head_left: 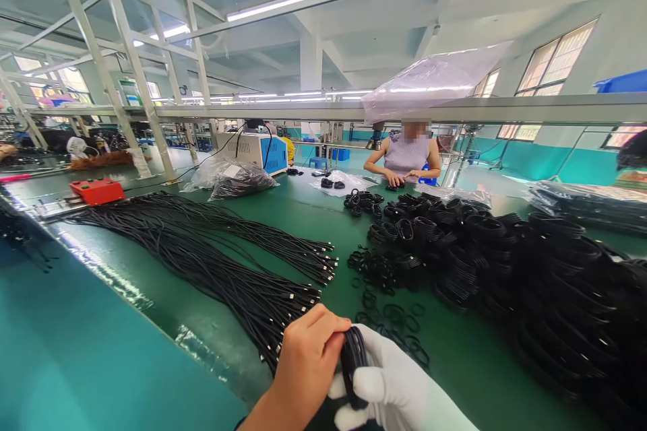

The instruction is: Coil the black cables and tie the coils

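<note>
A coiled black cable [355, 363] is held between my two hands, low in the middle of the head view. My bare left hand [311, 353] pinches the coil's upper left side with thumb and forefinger. In a white glove, my right hand [391, 374] wraps round the coil from the right. Beside my left hand lies a long bundle of straight black cables [217, 276], with metal plug ends toward me. Loose black rings [394, 315], which look like bands, are scattered just beyond my right hand.
A large heap of coiled black cables [470, 256] covers the right side of the green table [303, 209]. A red box [97, 191] sits at the left edge. Across the table a person [410, 155] handles black pieces. Behind the cables are a plastic bag [240, 178] and a blue-and-white machine [270, 151].
</note>
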`<state>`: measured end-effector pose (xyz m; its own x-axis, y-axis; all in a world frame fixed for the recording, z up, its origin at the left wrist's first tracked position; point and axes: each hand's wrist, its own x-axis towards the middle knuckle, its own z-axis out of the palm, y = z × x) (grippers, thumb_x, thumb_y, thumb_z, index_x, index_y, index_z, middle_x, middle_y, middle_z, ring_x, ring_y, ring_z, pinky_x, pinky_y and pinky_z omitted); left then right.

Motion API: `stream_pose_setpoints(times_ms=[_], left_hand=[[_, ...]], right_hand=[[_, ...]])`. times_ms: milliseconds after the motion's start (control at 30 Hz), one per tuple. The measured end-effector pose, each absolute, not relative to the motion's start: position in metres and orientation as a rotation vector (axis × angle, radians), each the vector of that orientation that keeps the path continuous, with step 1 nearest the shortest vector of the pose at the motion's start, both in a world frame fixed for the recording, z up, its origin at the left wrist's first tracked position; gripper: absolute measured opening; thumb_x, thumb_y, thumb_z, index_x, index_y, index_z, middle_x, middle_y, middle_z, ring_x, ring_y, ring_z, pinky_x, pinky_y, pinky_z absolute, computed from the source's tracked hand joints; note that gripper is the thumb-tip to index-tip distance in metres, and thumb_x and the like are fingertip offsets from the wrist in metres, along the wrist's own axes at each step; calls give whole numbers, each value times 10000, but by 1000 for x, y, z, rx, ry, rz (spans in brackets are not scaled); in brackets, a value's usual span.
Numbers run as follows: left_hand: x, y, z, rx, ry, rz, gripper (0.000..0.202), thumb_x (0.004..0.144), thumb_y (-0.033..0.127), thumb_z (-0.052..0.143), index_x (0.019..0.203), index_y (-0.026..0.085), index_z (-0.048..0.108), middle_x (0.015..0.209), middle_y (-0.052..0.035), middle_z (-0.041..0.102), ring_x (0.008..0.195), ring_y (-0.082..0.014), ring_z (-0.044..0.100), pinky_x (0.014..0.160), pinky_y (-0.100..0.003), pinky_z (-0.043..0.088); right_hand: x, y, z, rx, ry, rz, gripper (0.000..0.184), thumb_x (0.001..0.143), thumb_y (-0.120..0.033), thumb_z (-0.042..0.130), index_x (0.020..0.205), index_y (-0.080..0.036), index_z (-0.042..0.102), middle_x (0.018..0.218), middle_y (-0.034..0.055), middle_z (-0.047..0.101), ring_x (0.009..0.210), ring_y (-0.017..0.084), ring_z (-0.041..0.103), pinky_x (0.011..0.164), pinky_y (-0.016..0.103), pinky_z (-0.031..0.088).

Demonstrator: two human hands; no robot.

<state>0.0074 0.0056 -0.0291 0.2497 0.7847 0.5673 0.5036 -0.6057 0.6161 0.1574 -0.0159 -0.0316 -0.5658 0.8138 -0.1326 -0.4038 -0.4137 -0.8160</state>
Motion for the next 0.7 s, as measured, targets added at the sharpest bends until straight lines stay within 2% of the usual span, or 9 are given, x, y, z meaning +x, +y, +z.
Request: stream_pose_setpoints(times_ms=[133,233,300,367,433,533,567,633,700], left_hand=[[5,2,-22,1876,1266,1122,221,767,122,462,866,202,642,842,-23,642,767,-163,595,712,-268,451],[4,-4,-18,1518,1218,901,100,758,251,519,751,170,577,693,9,565,664,-143,515,628,-247,398],[4,-6,-17,1368,1087,838,158,715,316,564,690,166,519,614,43,479,598,-115,438,574,-224,343],[4,-5,-15,1306,1010,815,201,686,348,576,667,170,484,585,62,431,563,-98,390,549,-213,307],[2,-2,-11,1359,1051,747,207,713,362,534,649,171,486,568,56,447,535,-98,389,525,-215,298],[0,2,-5,1620,1286,787,162,767,267,455,708,170,571,654,16,551,583,-125,474,549,-228,345],[0,2,-5,1724,1335,841,156,755,201,448,770,178,601,725,8,578,630,-132,506,584,-231,369],[2,0,-9,1913,1355,929,292,695,71,426,863,203,625,833,4,587,709,-133,543,655,-232,395],[8,-1,-16,2046,1344,962,370,647,1,393,835,200,642,824,0,578,707,-127,552,659,-226,398]], right_hand=[[155,-11,-36,-797,-1001,1923,551,546,-240,784,1053,-182,576,956,40,578,820,171,570,651,315,531],[154,-8,-34,-929,-1075,1812,550,486,-66,719,1009,-185,599,920,14,611,816,164,558,716,311,502],[153,-9,-30,-979,-1126,1803,554,460,-2,664,983,-175,608,882,9,629,816,161,556,710,283,484],[153,-11,-27,-944,-1108,1866,526,475,-38,680,981,-165,605,899,27,627,814,161,549,659,266,482],[155,-14,-27,-834,-1044,1977,473,523,-138,730,977,-155,602,912,46,607,799,159,548,617,262,485],[157,-14,-31,-688,-938,2060,451,568,-241,757,984,-168,599,972,46,571,786,149,561,619,272,498],[158,-13,-34,-688,-938,2061,466,559,-234,762,989,-173,596,974,43,570,789,153,566,611,268,497],[157,-10,-38,-767,-1004,2028,511,503,-163,779,978,-172,592,927,34,592,805,169,576,612,260,493],[156,-8,-41,-840,-1078,1994,541,451,-96,786,951,-166,591,836,16,610,802,176,582,627,256,495]])
